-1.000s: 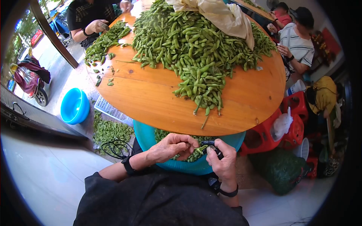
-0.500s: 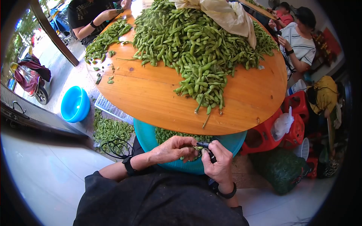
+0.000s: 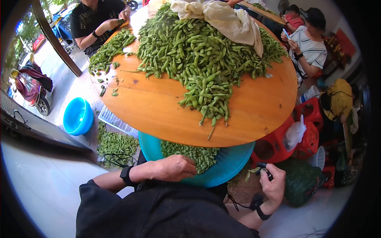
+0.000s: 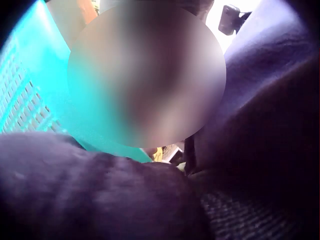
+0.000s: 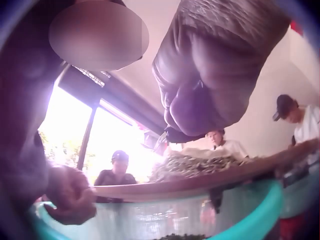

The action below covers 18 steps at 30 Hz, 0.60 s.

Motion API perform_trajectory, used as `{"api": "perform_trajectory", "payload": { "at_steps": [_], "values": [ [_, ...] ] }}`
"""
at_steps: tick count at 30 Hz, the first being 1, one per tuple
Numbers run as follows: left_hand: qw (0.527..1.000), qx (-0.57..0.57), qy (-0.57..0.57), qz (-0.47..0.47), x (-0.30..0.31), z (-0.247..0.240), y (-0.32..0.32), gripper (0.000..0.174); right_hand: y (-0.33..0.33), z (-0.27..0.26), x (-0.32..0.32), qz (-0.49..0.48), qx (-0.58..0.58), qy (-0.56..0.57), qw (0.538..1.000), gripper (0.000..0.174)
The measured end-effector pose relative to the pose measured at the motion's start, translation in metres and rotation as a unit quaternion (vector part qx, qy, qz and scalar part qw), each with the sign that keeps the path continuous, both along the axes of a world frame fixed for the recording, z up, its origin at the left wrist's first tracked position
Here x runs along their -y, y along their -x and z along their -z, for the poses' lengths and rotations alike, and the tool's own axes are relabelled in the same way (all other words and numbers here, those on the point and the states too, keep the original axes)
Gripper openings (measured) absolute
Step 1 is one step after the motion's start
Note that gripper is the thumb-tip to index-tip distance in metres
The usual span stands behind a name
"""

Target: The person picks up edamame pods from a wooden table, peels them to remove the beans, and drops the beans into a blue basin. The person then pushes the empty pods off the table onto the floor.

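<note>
My left hand (image 3: 172,167) is over the near left part of the teal basin (image 3: 234,163), fingers curled; no object shows in it. Green beans (image 3: 203,155) lie in that basin. Out to the right, past the basin's rim, my right hand (image 3: 274,183) grips a small black tool (image 3: 262,166), with a pale green pod scrap (image 3: 251,172) at its tip. The right wrist view shows my curled left hand (image 5: 72,196) near the basin's rim and the underside of my right hand (image 5: 212,65). A blurred patch covers much of the left wrist view.
A round wooden table (image 3: 158,115) bears a large heap of green pods (image 3: 198,51) under a pale cloth (image 3: 222,20). Red stools (image 3: 274,144) and a dark green sack (image 3: 297,180) are right; a blue basin (image 3: 78,116) and pods (image 3: 115,144) lie left. Several people sit around.
My hands have parted: the right has swung right, away from the basin, with the tool and pod scrap. The left has shifted slightly lower and left, its fingers curled further in.
</note>
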State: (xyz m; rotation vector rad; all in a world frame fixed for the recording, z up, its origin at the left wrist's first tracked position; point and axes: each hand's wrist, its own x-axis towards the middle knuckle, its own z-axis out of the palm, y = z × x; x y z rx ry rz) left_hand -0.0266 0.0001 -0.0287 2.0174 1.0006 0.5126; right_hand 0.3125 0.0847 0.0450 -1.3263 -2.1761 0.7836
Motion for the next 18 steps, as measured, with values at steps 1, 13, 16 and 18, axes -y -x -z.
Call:
{"api": "perform_trajectory", "payload": {
  "at_steps": [1,13,16,18],
  "values": [
    [0.994,0.015,-0.103,0.011,-0.007,-0.003,0.002,0.015,-0.009,-0.003,-0.003,0.014,0.08,-0.034,0.996,0.022],
    [0.879,-0.259,-0.232,-0.325,-0.101,-0.028,-0.024,0.019,0.069,-0.002,-0.005,0.002,-0.036,-0.081,0.996,0.008],
    [0.868,-0.228,-0.256,-0.359,-0.099,-0.021,-0.028,0.016,0.086,0.007,-0.006,-0.043,-0.054,-0.067,0.995,0.01],
    [0.866,-0.22,-0.266,-0.363,-0.098,-0.017,-0.029,0.015,0.098,0.01,-0.006,-0.049,-0.067,-0.048,0.995,0.011]
  ]
}}
